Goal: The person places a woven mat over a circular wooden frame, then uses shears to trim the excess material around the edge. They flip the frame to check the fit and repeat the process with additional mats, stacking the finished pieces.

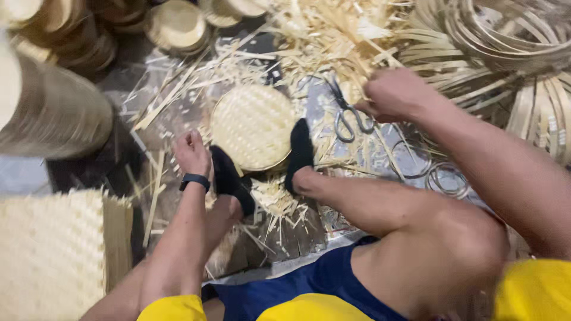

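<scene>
Nearest the camera, yellow shirt hem and blue shorts [309,285], bare knees bent up. Lower left: stack of square woven bamboo mats [53,255]. Black-socked feet [229,178] press on either side of a round woven bamboo tray [253,125], which lies flat on the floor w/ its rim between the toes. Left hand [191,151], dark wristband on the wrist, rests curled just left of the tray beside the left foot; fingers together, can't tell if it holds anything. Right hand [395,94] is further out, closed on the handle end of metal scissors [348,113], blades pointing away into bamboo shavings [333,35]. Wire rings [446,178] lie under the right forearm. Beyond: coiled bamboo strip hoops [505,35] top right, stacked finished round trays [178,27] top left.
</scene>
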